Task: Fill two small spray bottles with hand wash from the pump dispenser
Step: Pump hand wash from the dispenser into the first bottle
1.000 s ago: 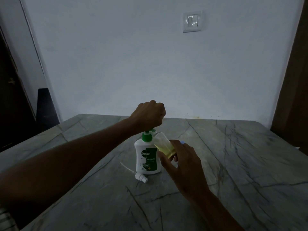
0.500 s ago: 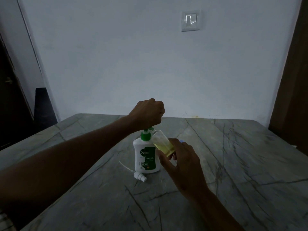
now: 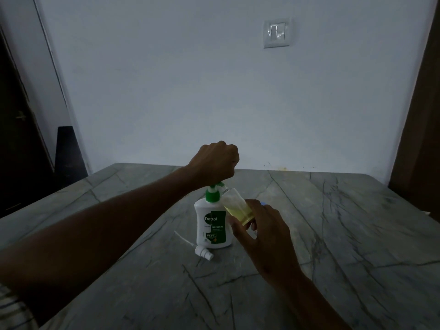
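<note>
Under our left hand (image 3: 215,163), curled into a fist on the green pump head, stands the white plastic pump dispenser (image 3: 212,223), its green label reading "Dettol" and "ORIGINAL". Our right hand (image 3: 264,236) pinches a small clear spray bottle (image 3: 237,207) between thumb and fingers, tilted so its open mouth meets the nozzle, with pale yellow liquid pooled in its lower half. Just left of that hand a white spray cap (image 3: 202,251) with its thin dip tube lies on the grey veined stone table (image 3: 345,234).
</note>
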`<state>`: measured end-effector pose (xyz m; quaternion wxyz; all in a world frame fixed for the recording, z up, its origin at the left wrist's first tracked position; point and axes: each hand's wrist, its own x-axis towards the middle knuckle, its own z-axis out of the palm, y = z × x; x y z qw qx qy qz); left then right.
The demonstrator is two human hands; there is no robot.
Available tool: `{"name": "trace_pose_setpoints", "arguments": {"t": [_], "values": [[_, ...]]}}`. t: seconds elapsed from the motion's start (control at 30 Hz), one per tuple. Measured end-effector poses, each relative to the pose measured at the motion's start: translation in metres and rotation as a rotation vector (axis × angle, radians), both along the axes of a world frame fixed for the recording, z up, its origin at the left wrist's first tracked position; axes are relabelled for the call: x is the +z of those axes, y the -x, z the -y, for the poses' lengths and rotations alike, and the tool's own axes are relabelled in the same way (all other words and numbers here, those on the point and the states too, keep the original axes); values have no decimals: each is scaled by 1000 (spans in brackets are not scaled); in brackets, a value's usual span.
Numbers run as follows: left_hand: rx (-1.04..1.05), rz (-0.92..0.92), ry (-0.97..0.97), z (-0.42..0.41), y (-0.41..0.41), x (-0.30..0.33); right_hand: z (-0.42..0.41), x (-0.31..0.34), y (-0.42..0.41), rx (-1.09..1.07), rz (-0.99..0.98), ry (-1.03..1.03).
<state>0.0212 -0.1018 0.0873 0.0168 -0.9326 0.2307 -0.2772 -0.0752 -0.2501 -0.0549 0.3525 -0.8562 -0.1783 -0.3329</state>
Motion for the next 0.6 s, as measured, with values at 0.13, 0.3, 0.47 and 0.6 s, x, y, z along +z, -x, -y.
{"name": "trace_pose_setpoints", "arguments": {"t": [0.13,0.3,0.47,0.6], "values": [[-14,18,13,1,0,1,0,2,0,-4,-3,-3],[-26,0,50,-2,2,-8,-1,0,-1,-12,-14,18],[-13,-6,23,-1,2,0,-1,2,1,-1,-13,2],[-19,11,33,-1,1,0,-1,1,-2,-15,10,-13]]}}
